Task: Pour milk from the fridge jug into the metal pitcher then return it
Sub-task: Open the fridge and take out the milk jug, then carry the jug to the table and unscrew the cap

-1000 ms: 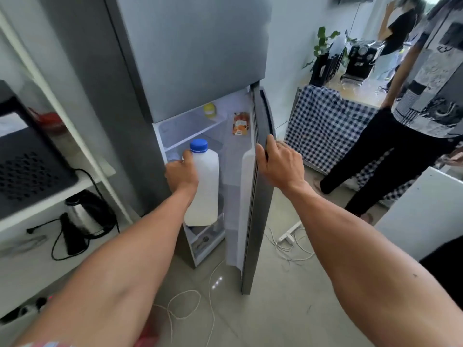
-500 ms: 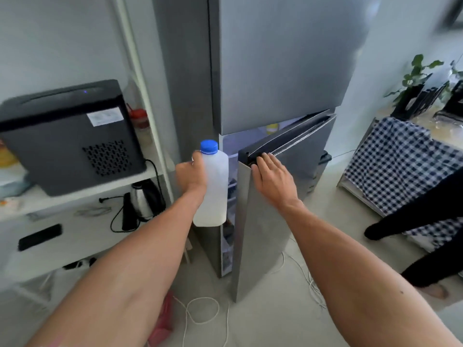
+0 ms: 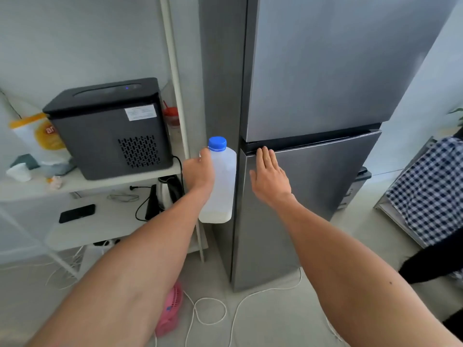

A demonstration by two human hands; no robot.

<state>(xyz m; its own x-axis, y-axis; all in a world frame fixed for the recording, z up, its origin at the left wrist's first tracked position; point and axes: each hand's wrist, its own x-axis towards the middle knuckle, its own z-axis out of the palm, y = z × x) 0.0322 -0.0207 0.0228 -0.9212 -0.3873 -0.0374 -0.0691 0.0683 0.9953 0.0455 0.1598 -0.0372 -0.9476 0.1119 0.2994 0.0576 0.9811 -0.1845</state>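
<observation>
Fetching step: translucent white plastic milk jug with a blue screw cap [image 3: 221, 186] is out of the fridge and held upright in the air, just left of the tall grey steel fridge [image 3: 313, 96].
Left hand: left hand [image 3: 199, 174] grips the jug from behind, near its shoulder, fingers curled round the body; fingertips hidden on the far side.
Right hand: right hand [image 3: 269, 179] lies flat on the lower fridge door [image 3: 325, 191], fingers straight and together, tips at the door's top edge; it holds nothing.
Door state: lower door sits flush with the cabinet, so it reads as closed, or in the last press of closing.
Jug contents: a low band of white at the bottom, body pale and see-through above; my guess is only a little milk remains.
Cap: on; must come off before any pour.
Pitcher: metal pitcher not in view; cannot say where it stands.
Progress: early; jug fetched, pour and return not yet done.
Next move calls for: releasing the door, carrying the jug level to the pitcher, freeing the right hand for the cap.
Nearby: black box-shaped countertop appliance [image 3: 107, 126] on the white shelf unit [image 3: 82, 182] to the left.
</observation>
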